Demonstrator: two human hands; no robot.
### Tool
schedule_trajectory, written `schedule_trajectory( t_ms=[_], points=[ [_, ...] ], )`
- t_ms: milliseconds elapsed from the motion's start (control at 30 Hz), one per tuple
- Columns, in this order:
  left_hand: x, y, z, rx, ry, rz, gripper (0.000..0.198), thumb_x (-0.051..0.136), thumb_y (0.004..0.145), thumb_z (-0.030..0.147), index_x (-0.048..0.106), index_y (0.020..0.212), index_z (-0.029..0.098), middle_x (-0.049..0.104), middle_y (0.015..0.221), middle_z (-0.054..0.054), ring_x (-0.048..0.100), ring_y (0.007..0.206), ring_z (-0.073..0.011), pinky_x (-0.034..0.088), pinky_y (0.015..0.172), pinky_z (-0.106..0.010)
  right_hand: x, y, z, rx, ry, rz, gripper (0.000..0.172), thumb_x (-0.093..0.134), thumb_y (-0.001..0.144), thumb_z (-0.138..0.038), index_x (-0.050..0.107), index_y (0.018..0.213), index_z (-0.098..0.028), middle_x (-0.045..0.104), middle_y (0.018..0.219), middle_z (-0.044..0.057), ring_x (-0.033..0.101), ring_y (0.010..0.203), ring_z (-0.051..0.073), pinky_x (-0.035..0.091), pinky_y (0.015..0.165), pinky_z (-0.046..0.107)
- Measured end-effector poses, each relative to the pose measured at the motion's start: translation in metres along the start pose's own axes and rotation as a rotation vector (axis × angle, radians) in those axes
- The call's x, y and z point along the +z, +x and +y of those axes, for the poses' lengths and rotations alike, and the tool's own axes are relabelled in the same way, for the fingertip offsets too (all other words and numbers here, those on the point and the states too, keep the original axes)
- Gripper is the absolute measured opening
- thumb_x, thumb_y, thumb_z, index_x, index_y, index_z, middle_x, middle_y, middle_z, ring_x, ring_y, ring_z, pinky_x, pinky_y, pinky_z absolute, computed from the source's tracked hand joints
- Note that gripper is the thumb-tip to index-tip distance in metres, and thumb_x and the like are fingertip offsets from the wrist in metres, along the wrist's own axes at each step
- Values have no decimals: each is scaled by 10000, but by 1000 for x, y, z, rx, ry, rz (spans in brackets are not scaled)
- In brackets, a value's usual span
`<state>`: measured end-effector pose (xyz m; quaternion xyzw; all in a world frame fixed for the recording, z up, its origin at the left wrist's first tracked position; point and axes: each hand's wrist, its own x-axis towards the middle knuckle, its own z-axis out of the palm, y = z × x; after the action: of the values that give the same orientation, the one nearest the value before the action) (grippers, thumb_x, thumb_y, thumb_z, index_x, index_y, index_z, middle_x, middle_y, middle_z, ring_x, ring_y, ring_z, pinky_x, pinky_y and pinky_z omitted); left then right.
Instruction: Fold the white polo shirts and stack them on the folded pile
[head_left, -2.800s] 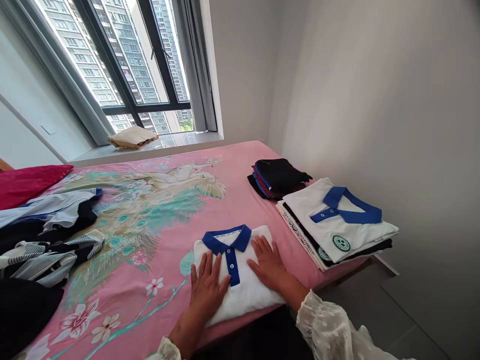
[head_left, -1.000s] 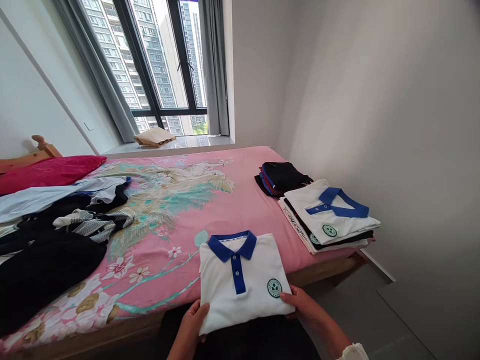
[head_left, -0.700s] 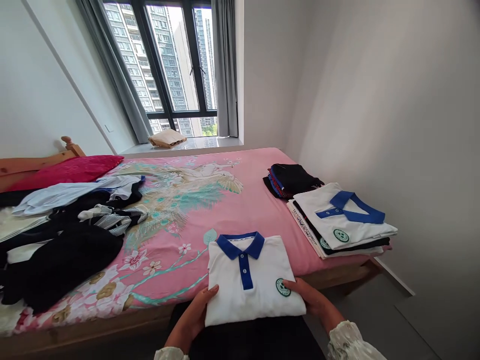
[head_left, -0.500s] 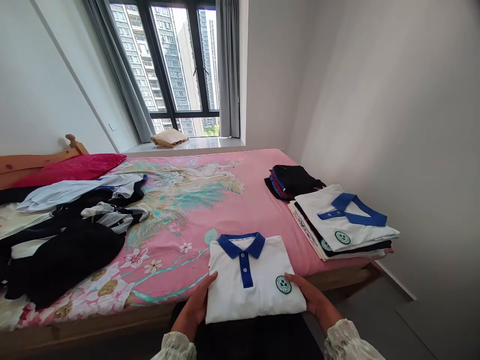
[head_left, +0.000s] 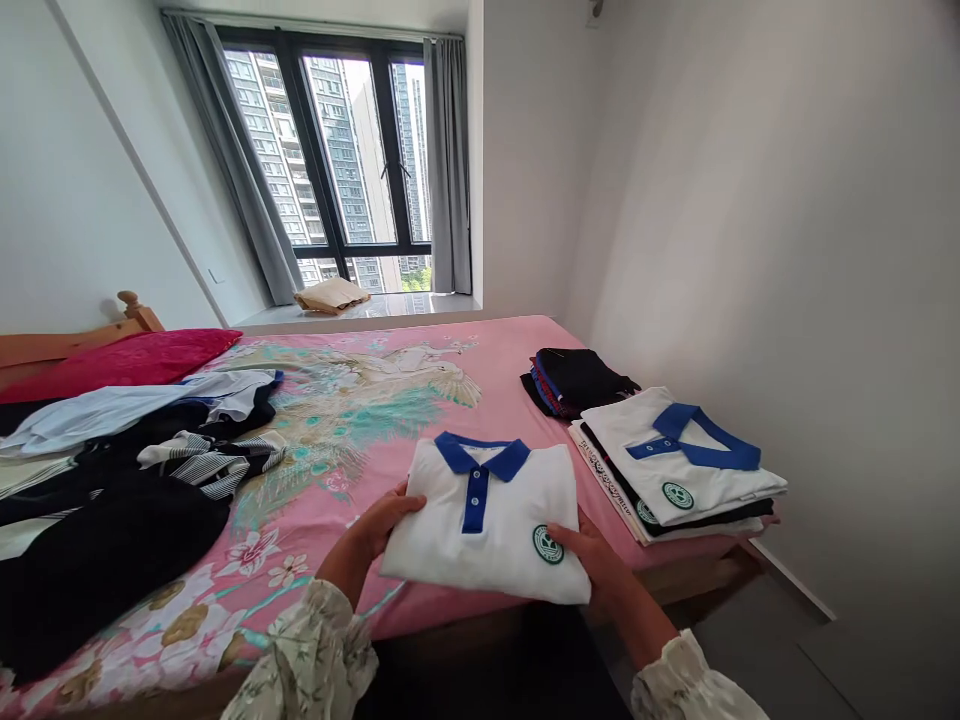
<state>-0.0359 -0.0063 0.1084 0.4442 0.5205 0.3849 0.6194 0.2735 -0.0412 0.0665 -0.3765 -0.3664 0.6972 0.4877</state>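
Between my two hands is a folded white polo shirt [head_left: 450, 530] with a blue collar, a blue button placket and a round green badge. My left hand [head_left: 386, 520] grips its left edge, thumb on top and the other fingers mostly underneath. On the right edge, my right hand [head_left: 589, 550] is closed with the thumb beside the badge. The shirt is held up over the bed's near edge, tilted slightly down to the right. To the right, a similar folded polo shirt [head_left: 652, 455] tops a stack of folded clothes.
Dark folded clothes [head_left: 581, 380] form another pile behind the white stack. Loose, jumbled clothes [head_left: 112, 540] cover the left of the pink bed sheet [head_left: 495, 390]. A red pillow [head_left: 135, 360] lies by the wooden headboard [head_left: 67, 347]. The wall [head_left: 787, 250] bounds the right side.
Both hands have raised the polo shirt away from my lap and forward over the bed's edge, tipping it a little. My view has shifted slightly upward.
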Motion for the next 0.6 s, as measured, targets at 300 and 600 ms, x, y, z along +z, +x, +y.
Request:
schedule_trajectory(
  t_ms=[300,600],
  points=[
    [-5,89,74,300,671,324,454,624,713,260,615,1158,169,664,1161,-100,548,1168,-287,328,1075,-463,48,-27,129,267,61,187,600,665,682,-534,492,1178,-245,640,1129,93,652,889,231,532,613,332],
    [47,27,-110,491,1339,344,538,485,855,416,469,1362,235,296,1528,-103,203,1420,-313,143,1120,-578,21,-45,108,-62,-539,148,284,514,835,-452,616,877,-191,653,776,44,606,732,176,472,696,294]
  ],
)
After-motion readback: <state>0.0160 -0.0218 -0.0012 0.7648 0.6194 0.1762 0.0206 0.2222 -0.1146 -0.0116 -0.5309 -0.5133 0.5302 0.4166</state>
